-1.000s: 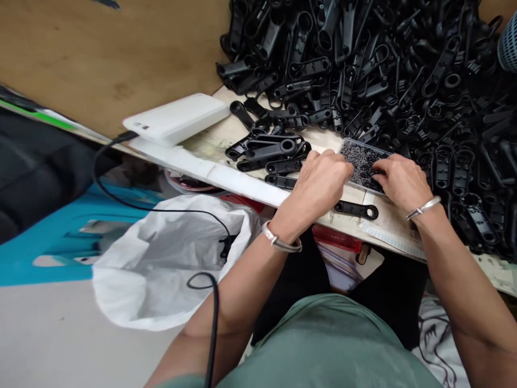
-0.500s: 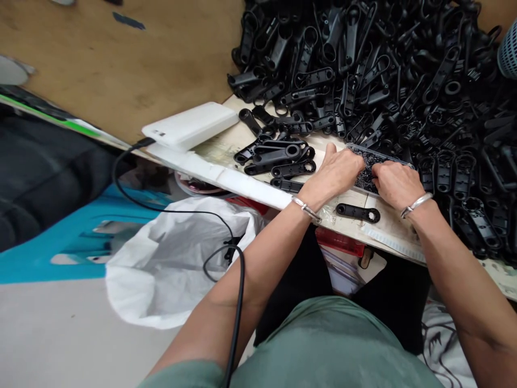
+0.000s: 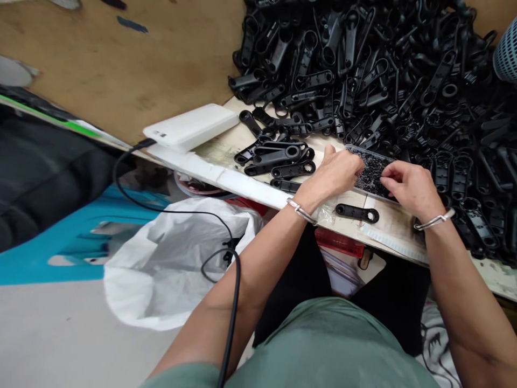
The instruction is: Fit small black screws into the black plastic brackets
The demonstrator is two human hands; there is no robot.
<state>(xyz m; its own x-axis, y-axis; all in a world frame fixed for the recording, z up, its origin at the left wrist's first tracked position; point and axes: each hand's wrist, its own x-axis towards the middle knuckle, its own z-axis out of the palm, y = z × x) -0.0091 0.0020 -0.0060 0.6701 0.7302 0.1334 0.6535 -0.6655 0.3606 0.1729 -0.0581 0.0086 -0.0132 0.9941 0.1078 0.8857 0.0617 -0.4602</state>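
A small clear tray (image 3: pixel 370 173) full of tiny dark screws lies on the table's near edge. My left hand (image 3: pixel 333 175) rests at the tray's left end, its fingers curled against the rim. Over the tray's right part my right hand (image 3: pixel 410 183) has thumb and fingers pinched together; what they hold is too small to make out. A single black plastic handle (image 3: pixel 357 212) lies flat just in front of both hands. A short stack of the same handles (image 3: pixel 278 159) sits left of my left hand.
A large heap of black plastic handles (image 3: pixel 375 70) covers the table behind and right of the tray. A white power bank (image 3: pixel 191 125) with a black cable (image 3: pixel 169 210) lies at the left. Below the edge sits a white plastic bag (image 3: pixel 161 264).
My right hand has drawn back to the right and lifted slightly from the tray, fingers pinched. My left hand has stayed at the tray's left end. The view has shifted a little.
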